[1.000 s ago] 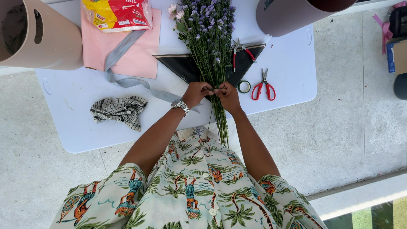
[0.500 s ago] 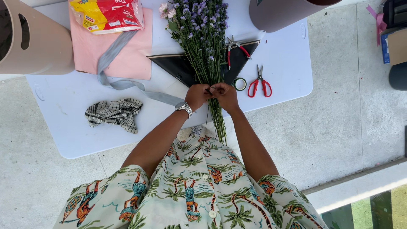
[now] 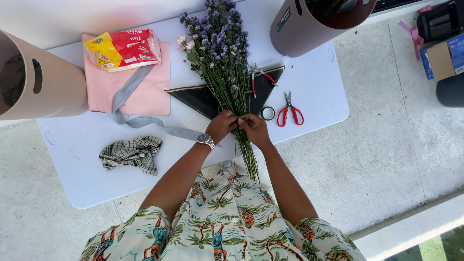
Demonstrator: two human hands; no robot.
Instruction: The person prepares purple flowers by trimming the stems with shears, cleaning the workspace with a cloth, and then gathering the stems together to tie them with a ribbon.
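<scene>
A bunch of purple flowers lies lengthwise on the white table, its blooms pointing away from the person and its green stems running back over the near edge of the table toward the patterned shirt. Both hands meet at the middle of the stems: the left hand, with a wristwatch on its wrist, wraps its fingers around the bundle, and the right hand pinches closed against the same spot, fingertips together on the stems. Under the bunch sits a black triangular sheet. Just right of the stems lie a small roll of green tape, red-handled scissors and red-handled pruning snips. To the left, a grey ribbon trails from a pink paper sheet, on which rests a red and yellow packet. A checked cloth lies crumpled near the front left. A beige bucket stands at the far left, a mauve bucket at the far right.
</scene>
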